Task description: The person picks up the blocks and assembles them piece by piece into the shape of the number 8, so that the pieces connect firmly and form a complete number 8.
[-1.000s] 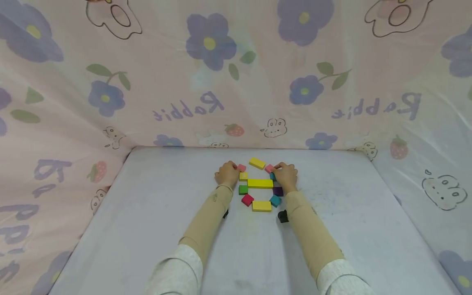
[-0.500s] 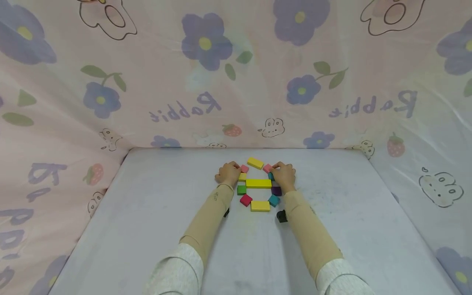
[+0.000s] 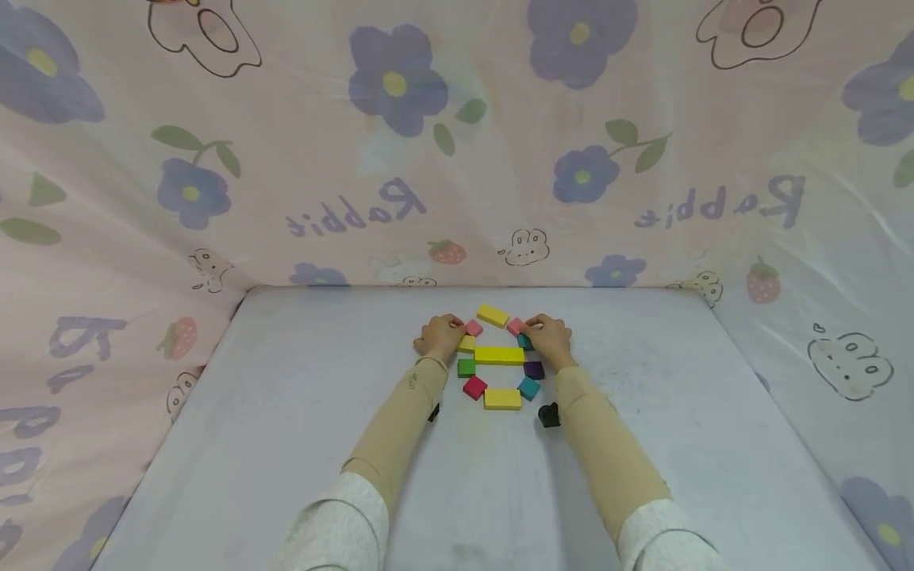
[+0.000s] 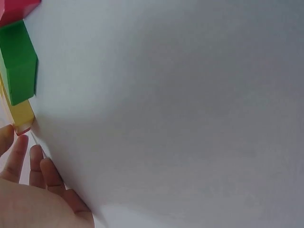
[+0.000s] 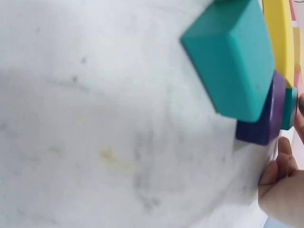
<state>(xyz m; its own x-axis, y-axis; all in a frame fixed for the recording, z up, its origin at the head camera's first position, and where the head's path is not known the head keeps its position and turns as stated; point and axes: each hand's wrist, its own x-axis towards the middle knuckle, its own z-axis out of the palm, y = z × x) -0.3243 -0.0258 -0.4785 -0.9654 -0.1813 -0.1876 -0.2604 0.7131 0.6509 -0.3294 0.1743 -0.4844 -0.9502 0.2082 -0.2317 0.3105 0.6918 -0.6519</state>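
In the head view, coloured wooden blocks form a ring with a long yellow block (image 3: 499, 355) across its middle. My left hand (image 3: 440, 335) pinches a pink block (image 3: 474, 327) at the ring's far left, just beyond a small pale yellow block (image 3: 466, 344). At the far right, my right hand (image 3: 550, 337) holds another pink block (image 3: 516, 326) by the fingertips, beside a teal block (image 3: 524, 342) that it partly covers. Between the pink blocks, slightly farther away, lies a slanted yellow block (image 3: 493, 315). Both wrist views catch the fingers only at the edge, the grasps mostly hidden.
The near half of the ring has a green block (image 3: 466, 368), a purple block (image 3: 533, 370), a red block (image 3: 474, 387), a second teal block (image 3: 529, 388) and a yellow block (image 3: 502, 399). A printed cloth (image 3: 457, 159) walls the white table (image 3: 321, 444).
The left pink block has shifted right with my left hand, closer to the slanted yellow block. My right hand and its pink block barely differ. The head view has turned slightly.
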